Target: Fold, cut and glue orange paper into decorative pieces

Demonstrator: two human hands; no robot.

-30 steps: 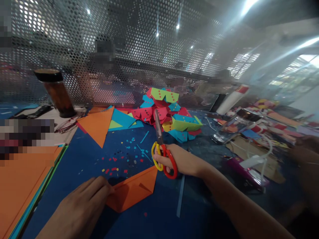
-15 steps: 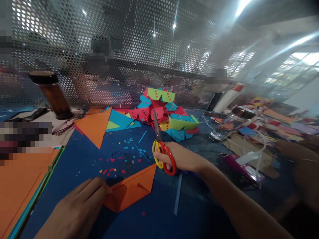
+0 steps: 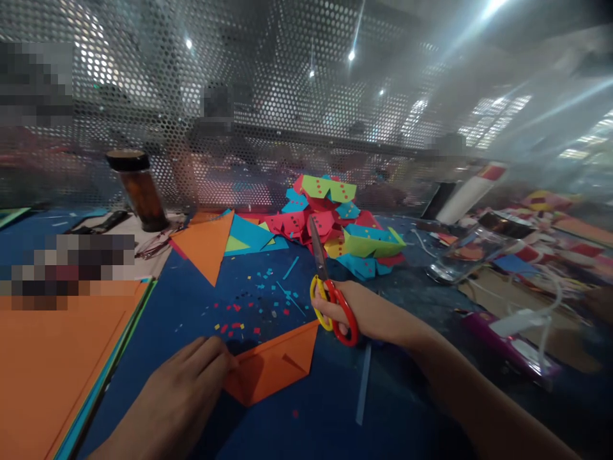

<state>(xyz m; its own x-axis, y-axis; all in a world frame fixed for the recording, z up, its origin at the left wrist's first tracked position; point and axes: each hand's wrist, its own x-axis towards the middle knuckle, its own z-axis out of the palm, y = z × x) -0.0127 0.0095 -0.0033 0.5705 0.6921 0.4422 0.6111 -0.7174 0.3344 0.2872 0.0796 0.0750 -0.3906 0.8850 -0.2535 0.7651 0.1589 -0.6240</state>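
My left hand (image 3: 179, 390) is closed at the left end of a folded orange paper (image 3: 275, 364), which lies on the blue tabletop. Its fingertips are partly hidden. My right hand (image 3: 357, 310) has its fingers through the handles of scissors (image 3: 319, 246), one handle yellow and the other red. The blades look closed and point away from me, toward a pile of folded paper pieces (image 3: 320, 220) in pink, blue, green and yellow, many with punched holes. Small red, blue and yellow paper bits (image 3: 234, 308) lie scattered just beyond the orange paper.
Large orange sheets (image 3: 62, 358) are stacked at the left. Behind them stands a dark-filled bottle (image 3: 143, 195). Folded orange triangles (image 3: 205, 246) lie farther back. To the right are a clear jar (image 3: 467, 249), a purple device (image 3: 507, 345) with a white cable, and a perforated metal screen (image 3: 268, 96) behind.
The camera view has turned left, so everything appears farther right. Both hands keep their holds on the orange paper and the scissors.
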